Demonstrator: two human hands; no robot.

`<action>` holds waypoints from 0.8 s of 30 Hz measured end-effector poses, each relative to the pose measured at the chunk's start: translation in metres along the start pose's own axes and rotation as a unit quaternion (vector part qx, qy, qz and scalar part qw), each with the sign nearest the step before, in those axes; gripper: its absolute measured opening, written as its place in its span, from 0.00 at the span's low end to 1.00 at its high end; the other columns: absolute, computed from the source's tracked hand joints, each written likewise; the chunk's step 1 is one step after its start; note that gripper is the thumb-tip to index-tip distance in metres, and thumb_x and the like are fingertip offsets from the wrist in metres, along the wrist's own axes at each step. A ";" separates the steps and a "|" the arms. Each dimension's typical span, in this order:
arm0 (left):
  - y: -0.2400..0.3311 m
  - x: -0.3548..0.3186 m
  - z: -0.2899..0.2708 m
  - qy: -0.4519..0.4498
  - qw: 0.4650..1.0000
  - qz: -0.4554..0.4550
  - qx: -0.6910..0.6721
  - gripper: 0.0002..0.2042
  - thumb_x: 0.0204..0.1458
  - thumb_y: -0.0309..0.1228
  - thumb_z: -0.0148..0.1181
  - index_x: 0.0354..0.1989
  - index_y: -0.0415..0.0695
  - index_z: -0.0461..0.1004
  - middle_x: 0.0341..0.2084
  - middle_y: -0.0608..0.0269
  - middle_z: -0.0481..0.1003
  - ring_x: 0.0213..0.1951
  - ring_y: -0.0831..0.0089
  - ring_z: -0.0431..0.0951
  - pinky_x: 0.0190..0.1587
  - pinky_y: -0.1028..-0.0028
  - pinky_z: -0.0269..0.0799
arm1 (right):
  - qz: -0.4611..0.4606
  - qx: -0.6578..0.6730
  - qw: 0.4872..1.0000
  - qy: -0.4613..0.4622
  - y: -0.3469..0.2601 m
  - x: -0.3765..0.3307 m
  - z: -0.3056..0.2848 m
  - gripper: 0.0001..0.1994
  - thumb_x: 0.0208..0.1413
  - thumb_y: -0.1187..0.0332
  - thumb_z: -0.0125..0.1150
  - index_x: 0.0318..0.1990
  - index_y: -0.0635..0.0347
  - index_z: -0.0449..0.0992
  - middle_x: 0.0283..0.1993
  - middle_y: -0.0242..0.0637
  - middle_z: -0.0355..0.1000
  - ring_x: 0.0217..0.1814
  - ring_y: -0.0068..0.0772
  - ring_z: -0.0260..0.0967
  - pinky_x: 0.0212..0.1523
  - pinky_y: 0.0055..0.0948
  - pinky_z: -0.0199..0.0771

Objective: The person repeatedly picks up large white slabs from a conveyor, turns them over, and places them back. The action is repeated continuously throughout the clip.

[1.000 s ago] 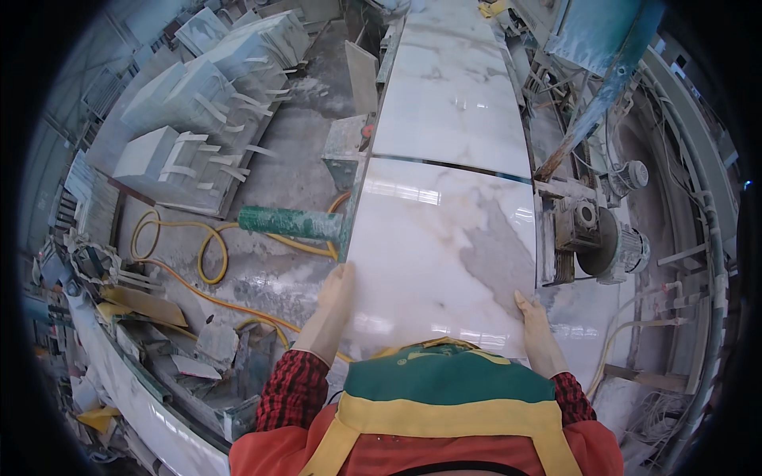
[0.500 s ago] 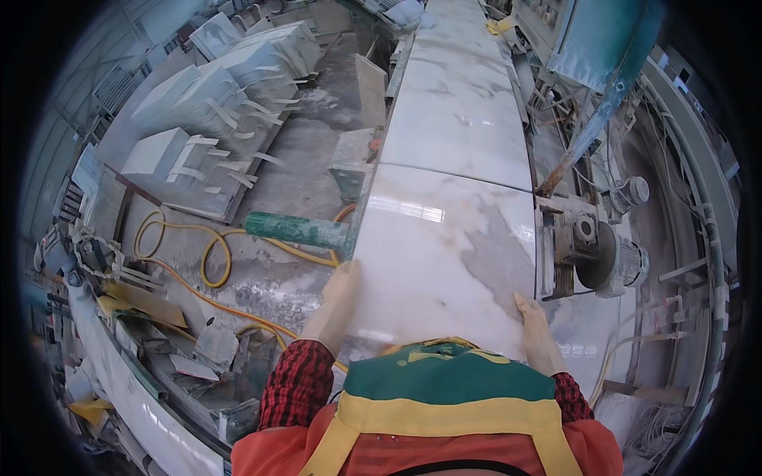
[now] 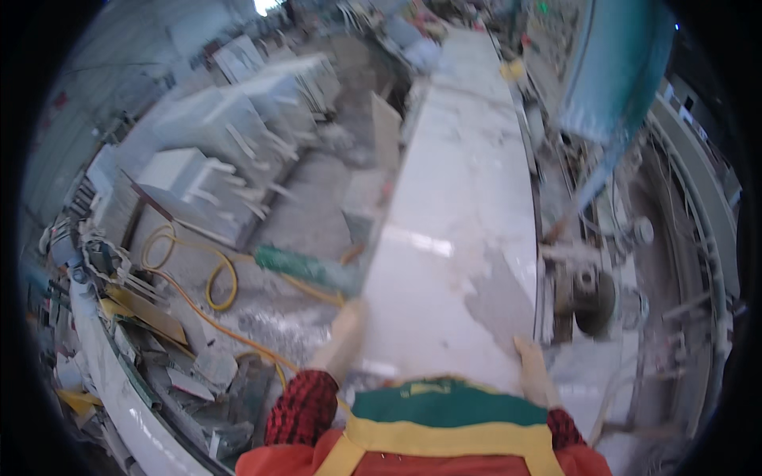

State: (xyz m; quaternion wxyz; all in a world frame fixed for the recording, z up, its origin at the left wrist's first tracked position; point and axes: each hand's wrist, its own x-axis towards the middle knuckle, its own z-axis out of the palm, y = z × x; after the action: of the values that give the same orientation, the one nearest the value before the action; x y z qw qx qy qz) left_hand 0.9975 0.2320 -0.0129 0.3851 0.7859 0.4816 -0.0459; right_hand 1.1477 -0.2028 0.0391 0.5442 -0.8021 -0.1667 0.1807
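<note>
A glossy white stone slab (image 3: 429,309) with grey, marble-like patches lies before me on a long conveyor line. My left hand (image 3: 347,329) is at its left edge, fingers bent about the rim and smeared by motion. On the opposite side my right hand (image 3: 533,369) grips the right edge, thumb uppermost. The undersides of both hands are hidden. A green and yellow apron (image 3: 456,408) covers my front, close to the slab's near end.
Wrapped slab stacks (image 3: 186,178) stand at left. A green cylinder (image 3: 305,270) juts toward the line, near a yellow hose (image 3: 222,289) on the floor. A motor (image 3: 595,297) sits close on the right, below a blue-green machine (image 3: 607,79). Broken stone pieces (image 3: 214,369) lie lower left.
The whole view has shifted, so the scene sits lower in the picture and is blurred. Both hands stay at the slab's edges, with no clear movement of the slab against its surroundings.
</note>
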 end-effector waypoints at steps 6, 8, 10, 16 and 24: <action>0.037 -0.017 -0.016 -0.019 0.997 -0.030 -0.076 0.29 0.66 0.53 0.42 0.60 0.45 0.78 0.55 0.42 0.81 0.58 0.40 0.80 0.64 0.53 0.72 | 0.001 -0.018 0.999 0.027 0.058 0.015 -0.007 0.23 0.67 0.53 0.65 0.53 0.68 0.82 0.48 0.42 0.82 0.49 0.36 0.79 0.50 0.35 0.80; 0.034 -0.015 -0.005 0.052 0.991 0.022 -0.125 0.26 0.64 0.50 0.51 0.62 0.44 0.76 0.55 0.42 0.80 0.57 0.41 0.79 0.63 0.52 0.72 | 0.034 -0.092 0.994 0.048 0.074 0.022 -0.011 0.25 0.63 0.51 0.69 0.51 0.68 0.81 0.46 0.44 0.82 0.47 0.40 0.79 0.49 0.39 0.79; 0.037 -0.014 -0.001 0.123 0.980 0.136 -0.082 0.28 0.62 0.48 0.58 0.66 0.43 0.72 0.59 0.41 0.76 0.60 0.41 0.77 0.64 0.52 0.71 | 0.072 -0.181 0.977 0.092 0.073 0.030 -0.010 0.28 0.57 0.48 0.73 0.49 0.69 0.80 0.43 0.47 0.82 0.45 0.47 0.79 0.47 0.45 0.77; 0.076 0.004 0.000 0.158 0.851 0.455 0.207 0.32 0.60 0.46 0.64 0.71 0.46 0.66 0.69 0.44 0.66 0.69 0.42 0.67 0.71 0.50 0.62 | -0.026 -0.400 0.914 0.061 -0.034 0.056 -0.009 0.40 0.54 0.48 0.72 0.67 0.68 0.70 0.59 0.60 0.75 0.64 0.58 0.71 0.65 0.50 0.70; 0.096 0.026 0.016 0.151 0.834 0.483 0.219 0.28 0.62 0.46 0.61 0.68 0.47 0.68 0.68 0.48 0.67 0.68 0.47 0.66 0.71 0.51 0.61 | -0.152 -0.502 0.850 0.042 0.040 0.181 0.058 0.47 0.62 0.43 0.60 0.78 0.71 0.56 0.82 0.62 0.52 0.86 0.59 0.45 0.85 0.51 0.37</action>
State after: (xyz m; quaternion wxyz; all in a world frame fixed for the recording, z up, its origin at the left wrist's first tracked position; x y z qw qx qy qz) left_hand 1.0923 0.2179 0.0183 0.0990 0.9795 0.0701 0.1611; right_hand 1.2822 -0.0857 -0.0372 0.0946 -0.9376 -0.3315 -0.0463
